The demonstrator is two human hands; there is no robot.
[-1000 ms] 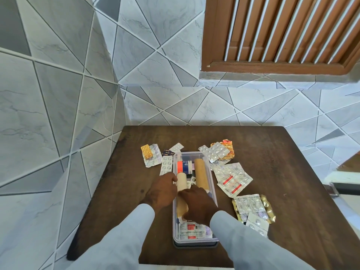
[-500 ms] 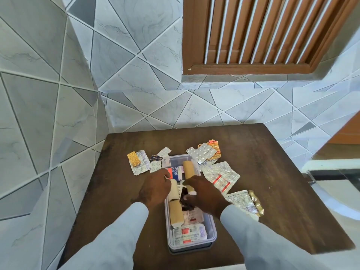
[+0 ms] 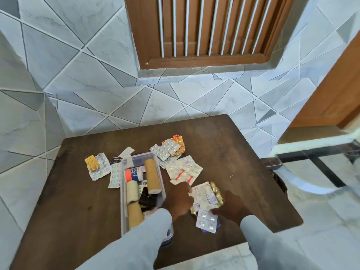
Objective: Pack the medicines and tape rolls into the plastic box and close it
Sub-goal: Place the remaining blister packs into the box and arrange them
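Table (image 3: 233, 152) of dark wood, set into a tiled corner. On it, left of centre, clear box (image 3: 123, 191), open, no lid in view.

Inside the box: three brown rolls (image 3: 152, 176), lying lengthwise, plus a white-and-orange tape carton (image 3: 133, 174) and some dark and silver packs underneath. Rolls packed, then, by the look of it. Medicines mostly not.

Half a second ago both hands down in the box among the rolls. Now lifted out and swung to the right, over the nearest heap of blisters. Judged from that: sorting inside the box finished for now, next load of medicines being fetched.

Left hand (image 3: 179, 199) just beside the box's right wall, fingers loosely curled, one fingertip at the left edge of the foil sheet (image 3: 204, 193). Touching or pinching: cannot tell through the blur.

Right hand (image 3: 231, 207) over the gold strip (image 3: 216, 191), fingers reaching down-left toward the small silver blister (image 3: 206, 221). Smeared by motion. Spread or closed: cannot tell. Nothing seen lifted.

Waiting on the table: red-striped sheet (image 3: 183, 170) and silver blisters (image 3: 165, 151) right of the box's far end, orange blister (image 3: 92, 162) and white one (image 3: 115, 175) on its left.

Thin, slippery sheets lying flat, likely needing an edge lifted or a slide to the rim.
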